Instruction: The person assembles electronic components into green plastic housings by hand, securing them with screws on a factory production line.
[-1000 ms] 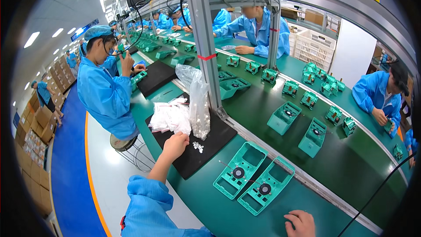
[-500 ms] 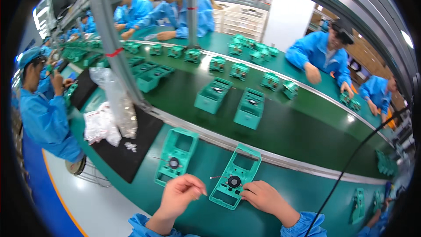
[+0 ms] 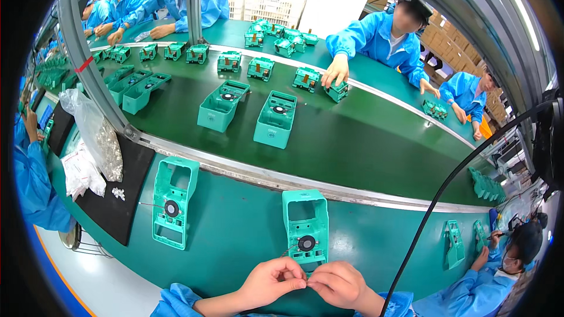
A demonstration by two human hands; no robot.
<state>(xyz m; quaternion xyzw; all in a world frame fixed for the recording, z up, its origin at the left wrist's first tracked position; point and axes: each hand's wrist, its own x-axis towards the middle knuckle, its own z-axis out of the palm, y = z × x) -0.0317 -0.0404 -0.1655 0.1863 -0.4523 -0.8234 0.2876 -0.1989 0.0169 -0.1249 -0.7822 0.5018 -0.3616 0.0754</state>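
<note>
In front of me a green plastic housing (image 3: pixel 315 211) lies on the bench, with a small round black fan (image 3: pixel 306 243) set in its near half. A thin wire (image 3: pixel 288 250) leaves the fan and runs down behind my fingers. My left hand (image 3: pixel 275 282) and my right hand (image 3: pixel 338 285) meet at the housing's near end. Both are closed in a pinch, fingertips almost touching on the thin wire; its end is mostly hidden by the fingers. Left of these, a second green housing (image 3: pixel 183 179) bears a similar black fan (image 3: pixel 171 208) with its wire sticking out leftward.
Beyond the bench's metal rail (image 3: pixel 247 177) runs a dark green conveyor (image 3: pixel 352 147) carrying green housings and smaller assemblies. A black mat (image 3: pixel 126 199) holds clear and white plastic bags (image 3: pixel 82 170). A black cable (image 3: pixel 432 208) hangs at right. Co-workers in blue sit around.
The view has shifted rightward. My left hand has come over to meet my right, both now pinching at the housing's near end. Across the conveyor, a co-worker's hand has reached a small green assembly.
</note>
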